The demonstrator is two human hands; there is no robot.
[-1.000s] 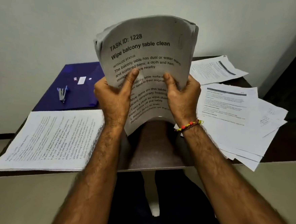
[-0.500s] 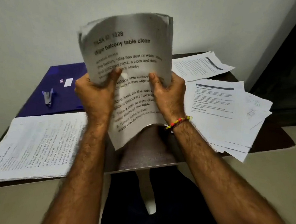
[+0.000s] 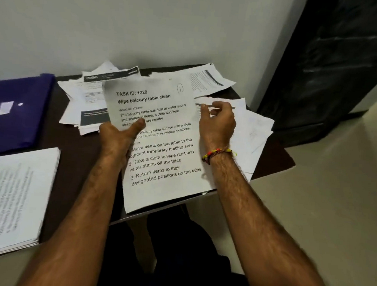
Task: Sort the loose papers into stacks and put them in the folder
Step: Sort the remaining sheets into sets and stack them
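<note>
On a dark table point(image 3: 76, 139) set against a pale wall: papers in three groups, one folder, two hands. Item one, a printed sheet point(image 3: 161, 141) headed "TASK ID: 1228", possibly the top of a small bundle, though its thickness cannot be told; it sits at the table's middle with its lower edge overhanging the near rim. The left hand point(image 3: 116, 137) grips its left edge, thumb curled over the printed face, fingers hidden beneath. The right hand point(image 3: 218, 122) is at the sheet's right edge with fingers loosely curled; whether it pinches the sheet, or the papers lying under it, cannot be told. Item two, a squared stack point(image 3: 12, 197) at the near left corner, edges aligned, apparently sorted. Item three, loose papers point(image 3: 209, 79) fanned along the far edge and right side, with a second scatter point(image 3: 85, 100) behind the left hand, none squared. Item four, a dark blue folder point(image 3: 13, 108) at the far left, closed and flat, with small white scraps on its cover and nothing visibly filed. Status, as a judgement: sorting part done, one stack formed, one sheet in hand, two scatters outstanding, filing not yet begun.
</note>
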